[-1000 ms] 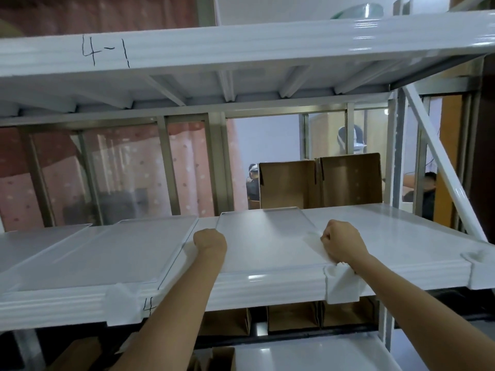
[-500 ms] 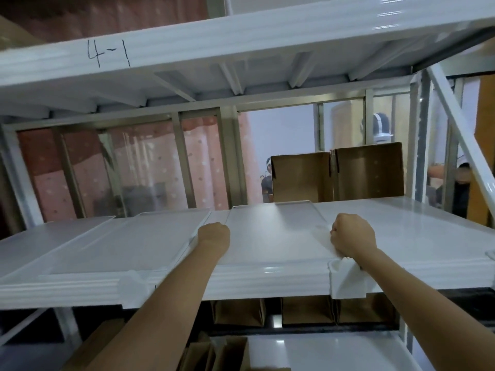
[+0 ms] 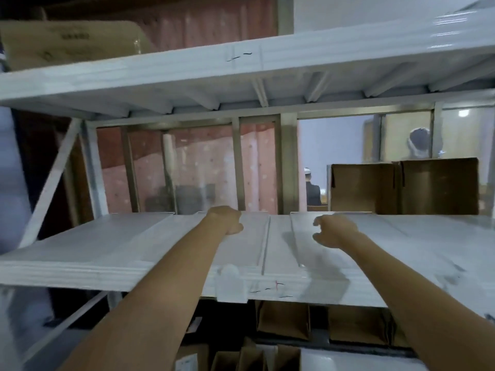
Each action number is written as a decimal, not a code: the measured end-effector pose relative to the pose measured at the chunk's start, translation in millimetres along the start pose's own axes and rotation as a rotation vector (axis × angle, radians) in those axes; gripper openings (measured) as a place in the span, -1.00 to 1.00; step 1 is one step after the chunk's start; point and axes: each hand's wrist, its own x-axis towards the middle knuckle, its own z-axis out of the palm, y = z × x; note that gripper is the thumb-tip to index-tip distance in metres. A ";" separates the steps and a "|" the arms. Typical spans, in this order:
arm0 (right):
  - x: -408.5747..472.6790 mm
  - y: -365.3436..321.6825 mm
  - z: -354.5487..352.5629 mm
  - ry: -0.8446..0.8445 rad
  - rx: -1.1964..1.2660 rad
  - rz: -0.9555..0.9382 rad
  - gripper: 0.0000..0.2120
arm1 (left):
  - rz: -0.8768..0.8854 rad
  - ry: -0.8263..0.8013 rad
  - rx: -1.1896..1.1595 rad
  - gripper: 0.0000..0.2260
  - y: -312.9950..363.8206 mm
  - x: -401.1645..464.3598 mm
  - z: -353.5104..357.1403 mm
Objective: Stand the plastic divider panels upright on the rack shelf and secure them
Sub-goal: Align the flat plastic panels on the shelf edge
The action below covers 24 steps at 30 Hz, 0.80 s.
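Two hands are showing over the rack shelf (image 3: pixel 80 263), the left hand (image 3: pixel 227 220) and the right hand (image 3: pixel 334 231). Three clear divider panels are lying flat on it: a left panel (image 3: pixel 112 236), a middle panel (image 3: pixel 251 242) and a right panel (image 3: pixel 375 242). One white clip (image 3: pixel 231 286) is sitting on the shelf's front edge. Two brown cardboard boxes are standing at the back, one (image 3: pixel 361 188) beside the other (image 3: pixel 439 186). One upper shelf (image 3: pixel 187 68) is carrying one carton (image 3: pixel 72 44).

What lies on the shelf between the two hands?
Head view: between left hand and right hand, a bare white shelf strip with a raised seam; no object.
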 end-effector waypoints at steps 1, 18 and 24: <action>5.9 -30.4 4.2 -0.002 0.038 -0.013 -0.62 | -0.001 0.008 -0.012 -0.59 -21.6 -2.7 6.5; 49.8 -459.7 50.6 -0.062 0.224 -0.163 -0.67 | -0.202 0.081 0.011 -0.63 -415.2 -76.4 134.5; 56.3 -504.7 58.9 -0.133 0.259 -0.119 -0.64 | -0.458 -0.018 -0.106 -0.59 -470.9 -101.1 162.2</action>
